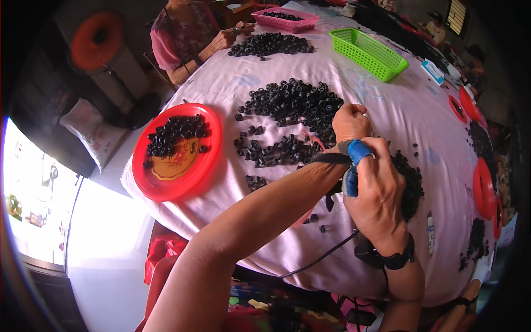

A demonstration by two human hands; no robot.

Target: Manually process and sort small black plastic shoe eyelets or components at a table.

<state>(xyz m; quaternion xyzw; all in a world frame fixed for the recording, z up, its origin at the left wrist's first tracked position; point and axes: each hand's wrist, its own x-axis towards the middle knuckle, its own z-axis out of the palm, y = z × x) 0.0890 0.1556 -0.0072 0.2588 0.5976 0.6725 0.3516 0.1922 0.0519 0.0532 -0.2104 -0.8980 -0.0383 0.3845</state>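
Note:
My left arm reaches across the table, and my left hand (352,123) is curled closed at the right edge of a heap of small black ring-shaped parts (298,100); anything inside its fingers is hidden. Over my left wrist sits my right hand (377,191), blue wrapping on its thumb and a finger. Those fingers close on the black wrist strap (331,159) of my left arm. A black band with a device (394,258) is on my right wrist. More black parts (408,185) lie beside and partly behind my right hand.
A red round tray (214,160) with black parts stands at the left. Green (371,62) and pink (303,23) baskets stand at the far side. Another person (185,39) sits beyond a further black heap (271,45). A dark cable (321,259) crosses the near edge; red plates (483,188) lie right.

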